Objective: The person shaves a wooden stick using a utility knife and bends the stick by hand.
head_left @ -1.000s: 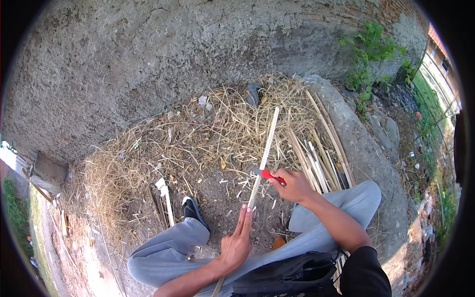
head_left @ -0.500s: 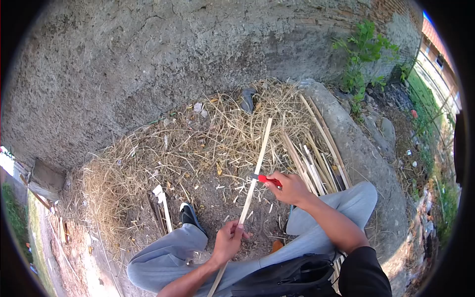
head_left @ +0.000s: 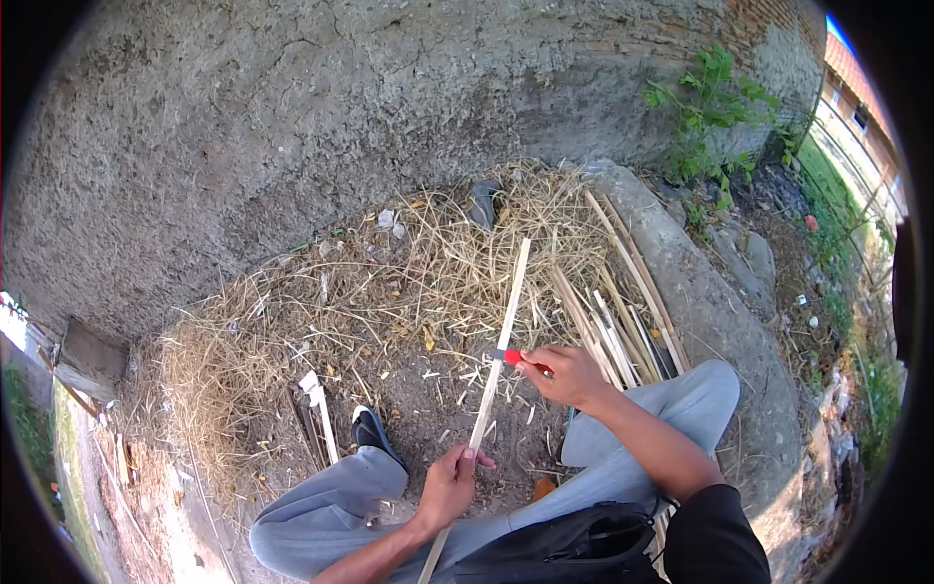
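Note:
My left hand point(head_left: 449, 489) is closed around the lower part of a long, pale wooden strip point(head_left: 505, 326), which slants up and away from my lap. In my right hand point(head_left: 569, 378) I grip a red-handled knife point(head_left: 513, 357). Its short grey blade lies across the strip, touching it about midway between my left hand and the strip's far end. The strip's near end runs down past my left wrist over my leg. Pale shavings point(head_left: 463, 397) are scattered on the soil beneath.
Several wooden strips point(head_left: 611, 336) lie beside my right knee, next to a stone ledge point(head_left: 696, 282). More wood pieces point(head_left: 317, 414) lie by my left shoe point(head_left: 375, 435). Dry straw point(head_left: 389, 292) covers the ground up to a rough wall point(head_left: 321, 127). A dark bag point(head_left: 564, 545) rests on my lap.
My right hand and the knife have shifted slightly down and the blade reaches a little further left across the strip. My left hand keeps its grip, slightly lower.

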`<action>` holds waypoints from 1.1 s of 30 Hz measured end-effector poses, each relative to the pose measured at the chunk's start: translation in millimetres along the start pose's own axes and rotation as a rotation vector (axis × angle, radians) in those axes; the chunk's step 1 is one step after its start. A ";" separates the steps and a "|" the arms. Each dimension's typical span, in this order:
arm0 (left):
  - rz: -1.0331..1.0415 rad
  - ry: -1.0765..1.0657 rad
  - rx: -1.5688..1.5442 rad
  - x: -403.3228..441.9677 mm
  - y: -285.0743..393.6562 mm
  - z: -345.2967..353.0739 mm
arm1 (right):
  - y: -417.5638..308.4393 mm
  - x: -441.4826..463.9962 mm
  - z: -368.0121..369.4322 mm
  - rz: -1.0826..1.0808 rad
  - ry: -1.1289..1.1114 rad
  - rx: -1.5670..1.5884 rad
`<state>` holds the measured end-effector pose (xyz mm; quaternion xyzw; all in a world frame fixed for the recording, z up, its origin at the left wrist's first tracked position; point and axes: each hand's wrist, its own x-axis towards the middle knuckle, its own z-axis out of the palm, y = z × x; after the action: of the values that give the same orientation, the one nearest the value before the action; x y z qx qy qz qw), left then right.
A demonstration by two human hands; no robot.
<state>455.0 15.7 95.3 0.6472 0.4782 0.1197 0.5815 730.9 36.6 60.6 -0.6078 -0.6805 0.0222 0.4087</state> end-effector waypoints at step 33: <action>0.329 0.095 0.569 -23.8 10.9 8.4 | 18.1 10.6 -13.8 0.903 0.075 0.836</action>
<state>453.9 -6.2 111.8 0.8460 0.4081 0.1035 0.3272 754.4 43.9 65.9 -0.6247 -0.2748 0.4365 0.5862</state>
